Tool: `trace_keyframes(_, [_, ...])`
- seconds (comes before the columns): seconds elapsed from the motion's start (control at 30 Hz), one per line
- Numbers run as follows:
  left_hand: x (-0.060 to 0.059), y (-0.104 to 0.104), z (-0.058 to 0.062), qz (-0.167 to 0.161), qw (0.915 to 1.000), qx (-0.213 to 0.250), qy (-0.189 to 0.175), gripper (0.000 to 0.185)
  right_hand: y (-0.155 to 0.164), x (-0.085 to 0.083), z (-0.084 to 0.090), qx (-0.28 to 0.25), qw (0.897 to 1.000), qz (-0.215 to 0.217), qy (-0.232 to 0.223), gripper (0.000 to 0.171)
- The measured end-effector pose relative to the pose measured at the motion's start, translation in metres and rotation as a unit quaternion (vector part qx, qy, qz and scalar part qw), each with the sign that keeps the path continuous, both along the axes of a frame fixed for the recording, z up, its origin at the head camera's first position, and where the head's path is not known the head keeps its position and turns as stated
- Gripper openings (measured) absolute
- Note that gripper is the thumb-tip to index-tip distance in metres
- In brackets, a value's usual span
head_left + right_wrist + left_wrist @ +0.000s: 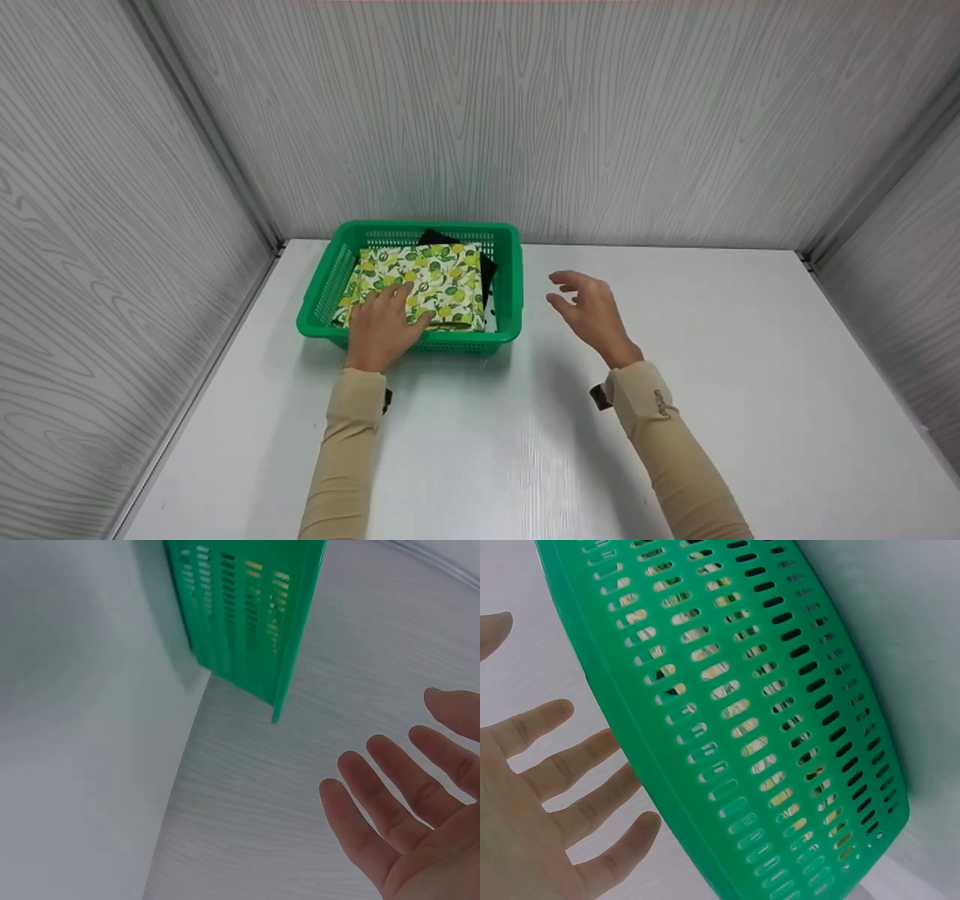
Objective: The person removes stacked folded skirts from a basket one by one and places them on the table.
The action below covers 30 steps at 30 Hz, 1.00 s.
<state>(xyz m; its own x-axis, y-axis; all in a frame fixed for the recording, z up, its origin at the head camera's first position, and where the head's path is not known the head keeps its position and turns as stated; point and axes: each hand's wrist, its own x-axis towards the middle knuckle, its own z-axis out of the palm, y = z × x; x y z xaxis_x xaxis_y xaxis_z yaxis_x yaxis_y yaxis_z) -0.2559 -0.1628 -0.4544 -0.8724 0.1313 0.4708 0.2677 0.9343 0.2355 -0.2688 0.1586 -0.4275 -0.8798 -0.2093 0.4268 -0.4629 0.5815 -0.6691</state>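
Observation:
A green slotted plastic basket [510, 277] stands at the back left of the white table. Inside lies a folded cloth with a lemon print [435, 281] on top of a dark cloth [487, 266]. My left hand [382, 326] reaches over the basket's near rim, its straight fingers resting flat on the lemon cloth. In the left wrist view the basket wall [780, 727] fills the frame beside the spread fingers [592, 810]. My right hand [589, 307] hovers open above the table, just right of the basket, holding nothing. The right wrist view shows the basket corner [255, 622] beyond my spread right fingers [375, 817].
The white table [712, 390] is closed in by grey wood-grain walls at the back [525, 112], left and right. The basket stands close to the back left corner.

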Motion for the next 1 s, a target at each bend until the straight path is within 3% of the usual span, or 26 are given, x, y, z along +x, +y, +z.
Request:
trace_keyframes(0.2, [-0.007, -0.009, 0.001, 0.005, 0.9998, 0.016, -0.008, 0.056, -0.040, -0.010, 0.001, -0.042, 0.998, 0.036, -0.030, 0.025])
trace_keyframes(0.4, [-0.015, -0.019, 0.001, 0.012, 0.9986, 0.031, -0.042, 0.058, -0.068, -0.017, -0.003, -0.058, 0.995, 0.050, -0.060, 0.024])
trace_keyframes(0.63, [-0.025, -0.036, 0.001, 0.029, 0.9945, 0.043, -0.091, 0.061, -0.096, -0.028, -0.006, -0.063, 0.989, 0.042, -0.128, 0.029])
trace_keyframes(0.8, [-0.032, -0.048, 0.002, 0.050, 0.9840, 0.077, -0.153, 0.065, -0.113, -0.034, -0.006, -0.061, 0.979, 0.032, -0.189, 0.036])
trace_keyframes(1.0, [-0.038, -0.055, 0.002, 0.063, 0.9647, 0.121, -0.225, 0.070, -0.125, -0.037, -0.010, -0.055, 0.966, 0.017, -0.252, 0.045])
